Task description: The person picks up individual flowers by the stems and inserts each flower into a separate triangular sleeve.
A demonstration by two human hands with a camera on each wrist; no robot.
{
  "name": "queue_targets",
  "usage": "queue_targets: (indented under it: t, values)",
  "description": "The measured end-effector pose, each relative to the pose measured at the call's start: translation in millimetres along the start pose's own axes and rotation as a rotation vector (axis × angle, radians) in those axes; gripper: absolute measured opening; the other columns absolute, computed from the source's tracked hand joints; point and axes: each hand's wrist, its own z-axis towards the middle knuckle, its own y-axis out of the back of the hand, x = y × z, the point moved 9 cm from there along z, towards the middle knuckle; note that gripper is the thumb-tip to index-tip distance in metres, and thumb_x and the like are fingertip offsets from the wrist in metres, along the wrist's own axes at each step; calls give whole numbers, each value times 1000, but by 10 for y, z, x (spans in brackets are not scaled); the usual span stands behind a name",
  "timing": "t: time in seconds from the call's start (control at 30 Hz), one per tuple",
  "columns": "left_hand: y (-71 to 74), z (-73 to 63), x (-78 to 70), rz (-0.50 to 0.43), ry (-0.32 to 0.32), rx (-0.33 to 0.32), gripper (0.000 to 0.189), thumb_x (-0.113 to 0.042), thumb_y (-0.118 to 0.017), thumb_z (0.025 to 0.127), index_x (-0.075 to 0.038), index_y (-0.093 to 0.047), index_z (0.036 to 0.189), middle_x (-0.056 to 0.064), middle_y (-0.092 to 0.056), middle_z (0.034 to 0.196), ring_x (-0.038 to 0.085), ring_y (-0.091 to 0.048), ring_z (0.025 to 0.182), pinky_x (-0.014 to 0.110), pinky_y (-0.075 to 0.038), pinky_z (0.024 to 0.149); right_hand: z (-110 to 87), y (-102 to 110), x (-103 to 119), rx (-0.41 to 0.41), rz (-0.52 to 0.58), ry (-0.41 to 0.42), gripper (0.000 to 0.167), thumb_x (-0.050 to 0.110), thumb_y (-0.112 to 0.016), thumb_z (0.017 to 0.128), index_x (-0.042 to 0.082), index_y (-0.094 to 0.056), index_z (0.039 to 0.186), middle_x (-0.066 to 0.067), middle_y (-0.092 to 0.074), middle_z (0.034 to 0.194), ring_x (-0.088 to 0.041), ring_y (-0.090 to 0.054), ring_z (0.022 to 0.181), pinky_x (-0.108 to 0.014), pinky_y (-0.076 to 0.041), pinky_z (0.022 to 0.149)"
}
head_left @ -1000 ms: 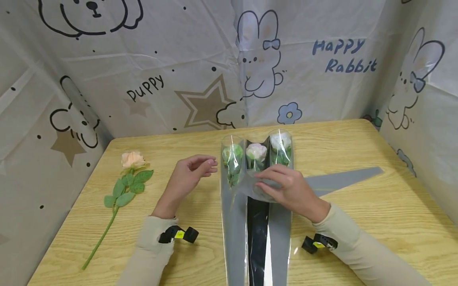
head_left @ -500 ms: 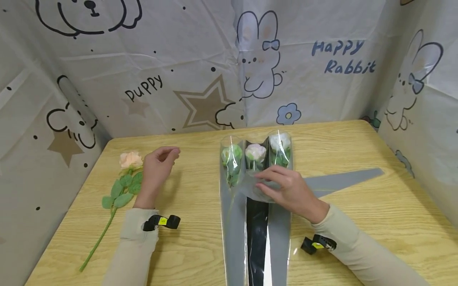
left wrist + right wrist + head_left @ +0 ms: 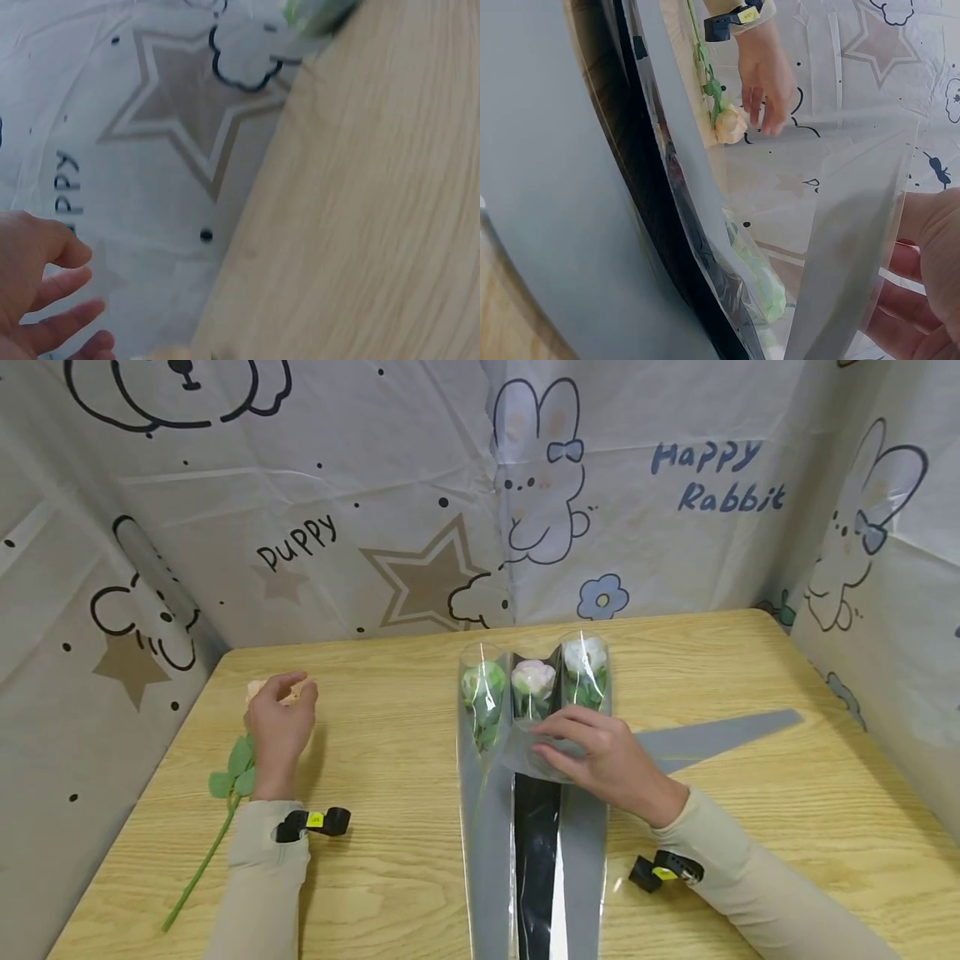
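Note:
My left hand (image 3: 281, 735) is over the peach artificial rose (image 3: 255, 687) on the left of the table, hiding part of its bloom and leaves. Its fingers are loosely bent, with nothing between them in the left wrist view. My right hand (image 3: 611, 760) pinches the edge of a translucent flap (image 3: 521, 753) on the flower sleeves. Side by side in grey-and-black sleeves (image 3: 487, 852) stand a green flower (image 3: 483, 681), a pale pink flower (image 3: 533, 677) and a white flower (image 3: 585, 656). In the right wrist view, the flap (image 3: 847, 247) lies against my right fingers.
A grey pointed strip (image 3: 727, 737) reaches out to the right from beneath the sleeves on the wooden table (image 3: 390, 860). Printed cloth (image 3: 405, 468) hangs as walls at the back and both sides.
My left hand has moved left from beside the sleeves to over the peach rose. The right hand stays at the flap.

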Motion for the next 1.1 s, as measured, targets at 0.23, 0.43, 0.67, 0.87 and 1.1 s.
queue_targets:
  t: [0.23,0.43,0.67,0.87,1.1]
  values:
    - [228,91,286,107,31,-63,46,-26,-57,100,-6,-61,141,20,-59,147,42,-55,132,59,-42,107,-1,-9,5,3,12,8,26,5,-87,80,8,-78,104,-2,-76,96,-12,-73,80,-26,-62,66]
    - [254,131,435,227,63,-21,47,-22,-61,100,-1,-60,141,27,-61,144,47,-59,130,60,-44,110,-16,-15,-8,4,11,9,27,5,-87,80,9,-78,105,-1,-76,95,-12,-73,80,-25,-62,66]
    - [278,150,508,314,86,-26,49,-20,-63,97,1,-57,141,28,-59,141,50,-50,133,65,-37,112,-27,-28,-25,12,17,1,26,5,-87,81,9,-78,105,-2,-76,96,-12,-73,80,-27,-62,65]
    - [362,150,650,363,117,-51,54,-22,-65,96,6,-56,141,33,-59,137,55,-50,129,66,-37,110,-32,-38,-31,18,11,2,26,6,-87,81,10,-78,105,-1,-76,96,-11,-73,81,-24,-61,67]
    - [339,164,727,390,129,6,50,-23,-64,97,4,-60,139,32,-61,139,58,-49,127,68,-36,108,-36,-49,-25,31,5,10,24,7,-87,81,10,-78,103,-1,-76,96,-10,-73,82,-21,-61,68]
